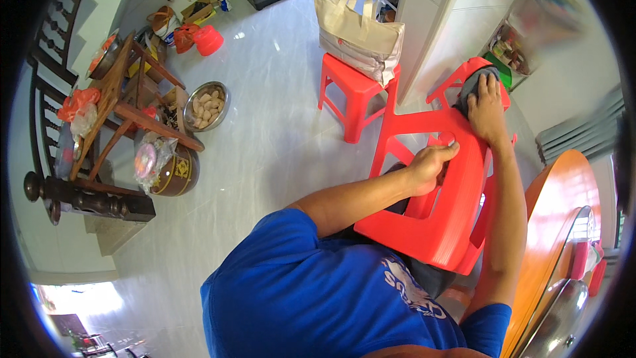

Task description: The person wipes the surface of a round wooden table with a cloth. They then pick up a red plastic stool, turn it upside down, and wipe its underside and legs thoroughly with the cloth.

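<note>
A red plastic chair (pixel 449 238) lies tilted across my lap, with cutouts in its panel. My left hand (pixel 430 169) grips the chair by the edge of one opening, thumb on top and fingers partly hidden behind the plastic. Farther out, my right hand (pixel 486 107) presses a dark grey cloth (pixel 472 87) onto the red plastic at the far end. Its fingers lie over the cloth. Whether that far end belongs to the same chair cannot be told.
Beyond the chair, a red stool (pixel 355 84) carries a cream tote bag (pixel 367 35). An orange wooden tabletop (pixel 561 209) stands at my right. To the left are a metal bowl (pixel 218 122) of pale pieces, a brown jar (pixel 174 174) and a wooden rack (pixel 144 114) beside the stair railing (pixel 47 59).
</note>
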`<control>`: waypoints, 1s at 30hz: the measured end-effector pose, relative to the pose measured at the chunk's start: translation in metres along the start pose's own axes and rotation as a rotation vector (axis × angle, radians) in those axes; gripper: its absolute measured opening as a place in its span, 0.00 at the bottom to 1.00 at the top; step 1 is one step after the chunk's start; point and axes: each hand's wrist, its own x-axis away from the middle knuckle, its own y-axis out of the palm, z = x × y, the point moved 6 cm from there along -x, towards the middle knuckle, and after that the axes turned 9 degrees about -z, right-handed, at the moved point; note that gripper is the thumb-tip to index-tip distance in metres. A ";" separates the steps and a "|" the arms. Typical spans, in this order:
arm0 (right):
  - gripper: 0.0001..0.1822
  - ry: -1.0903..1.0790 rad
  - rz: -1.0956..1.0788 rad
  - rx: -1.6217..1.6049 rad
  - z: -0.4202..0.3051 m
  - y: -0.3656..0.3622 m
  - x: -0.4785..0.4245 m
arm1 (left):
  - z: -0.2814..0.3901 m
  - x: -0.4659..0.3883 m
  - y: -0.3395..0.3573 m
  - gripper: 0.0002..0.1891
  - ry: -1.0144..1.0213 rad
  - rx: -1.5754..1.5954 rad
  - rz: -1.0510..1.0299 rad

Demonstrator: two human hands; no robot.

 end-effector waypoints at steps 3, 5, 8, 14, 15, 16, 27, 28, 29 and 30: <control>0.35 -0.063 -0.046 -0.029 -0.042 -0.011 0.053 | 0.005 -0.006 -0.015 0.16 0.067 0.133 0.096; 0.36 -0.157 -0.085 -0.086 -0.075 -0.030 0.097 | 0.007 -0.010 -0.033 0.15 0.133 0.080 0.096; 0.36 -0.213 -0.178 -0.206 -0.115 -0.062 0.161 | 0.011 -0.011 -0.037 0.16 0.092 0.025 0.049; 0.31 -0.236 -0.248 -0.213 -0.154 -0.083 0.265 | 0.055 -0.002 -0.003 0.25 0.218 -0.411 0.343; 0.31 -0.249 -0.215 -0.218 -0.150 -0.079 0.279 | 0.060 0.000 0.007 0.28 0.225 -0.543 0.378; 0.30 -0.259 -0.182 -0.222 -0.146 -0.073 0.292 | 0.065 0.004 0.016 0.31 0.236 -0.697 0.448; 0.33 0.193 0.309 -0.257 -0.031 0.012 0.387 | 0.060 0.011 0.046 0.49 0.101 -1.282 0.455; 0.33 0.255 0.329 -0.290 -0.025 0.018 0.388 | 0.061 0.012 0.047 0.49 0.116 -1.291 0.450; 0.34 0.315 0.348 -0.324 -0.018 0.021 0.390 | 0.063 0.012 0.049 0.49 0.132 -1.298 0.446; 0.34 0.405 0.375 -0.421 -0.013 0.020 0.388 | 0.061 0.012 0.048 0.47 0.063 -1.291 0.450</control>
